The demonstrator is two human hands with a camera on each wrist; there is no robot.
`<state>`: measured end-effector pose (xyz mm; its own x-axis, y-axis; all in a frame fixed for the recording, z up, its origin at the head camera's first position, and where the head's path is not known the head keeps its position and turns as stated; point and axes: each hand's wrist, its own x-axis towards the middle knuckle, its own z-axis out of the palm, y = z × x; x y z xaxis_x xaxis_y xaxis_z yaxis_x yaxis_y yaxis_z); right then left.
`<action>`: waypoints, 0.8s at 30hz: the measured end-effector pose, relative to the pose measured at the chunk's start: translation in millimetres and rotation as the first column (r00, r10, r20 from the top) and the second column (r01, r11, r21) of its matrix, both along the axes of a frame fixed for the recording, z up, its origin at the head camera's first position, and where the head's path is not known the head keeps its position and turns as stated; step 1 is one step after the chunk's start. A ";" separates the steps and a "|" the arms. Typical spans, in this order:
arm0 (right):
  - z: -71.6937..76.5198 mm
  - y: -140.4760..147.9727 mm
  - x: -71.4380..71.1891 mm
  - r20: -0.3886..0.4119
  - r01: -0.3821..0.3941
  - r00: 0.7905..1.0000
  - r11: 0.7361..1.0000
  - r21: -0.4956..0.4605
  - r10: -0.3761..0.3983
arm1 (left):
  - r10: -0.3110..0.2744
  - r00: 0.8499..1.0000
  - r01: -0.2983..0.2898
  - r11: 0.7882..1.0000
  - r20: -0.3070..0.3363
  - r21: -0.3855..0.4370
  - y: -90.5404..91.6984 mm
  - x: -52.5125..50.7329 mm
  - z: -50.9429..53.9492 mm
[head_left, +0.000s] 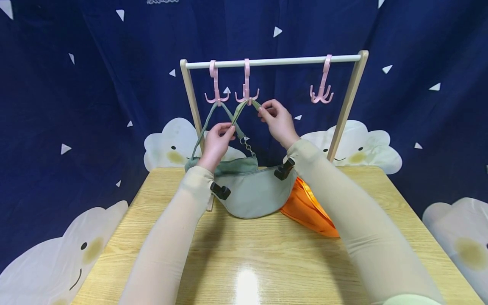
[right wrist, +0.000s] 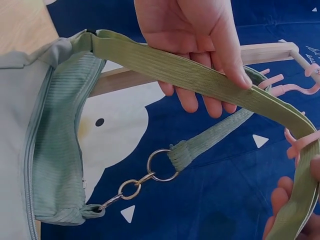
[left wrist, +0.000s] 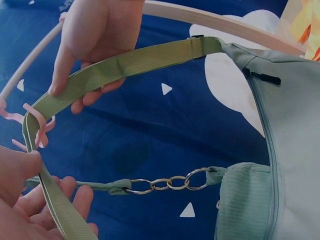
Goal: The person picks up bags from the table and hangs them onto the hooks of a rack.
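Gray bag (head_left: 253, 197) looks light, soft; I'd take the floppy strap (left wrist: 160, 57) near the hook (head_left: 247, 80), where left hand (head_left: 216, 145) and right hand (head_left: 281, 123) pinch it.

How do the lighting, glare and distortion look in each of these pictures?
Head view: bright glare on the near part of the table, with soft shadows on either side; left wrist view: dimmer, the wooden post bowed, probably by the lens; right wrist view: also muted, though the weave on the green strap shows.
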<state>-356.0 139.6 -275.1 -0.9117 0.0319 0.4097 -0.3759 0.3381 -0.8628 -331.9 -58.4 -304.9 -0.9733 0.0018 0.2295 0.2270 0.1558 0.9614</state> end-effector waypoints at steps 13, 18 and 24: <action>-11.4 7.3 -1.1 -0.010 0.005 1.000 1.000 0.019 -0.005 | 0.050 0.998 -0.054 0.992 -0.034 -0.115 -6.9 0.9 -7.8; -15.4 13.9 1.1 -0.016 0.044 0.999 0.998 0.052 -0.043 | 0.069 0.993 -0.086 0.979 -0.099 -0.185 -9.7 2.5 -11.0; -16.2 17.5 5.1 -0.029 0.060 0.998 0.998 0.030 -0.060 | 0.071 0.987 -0.099 0.974 -0.143 -0.202 -13.5 5.0 -13.3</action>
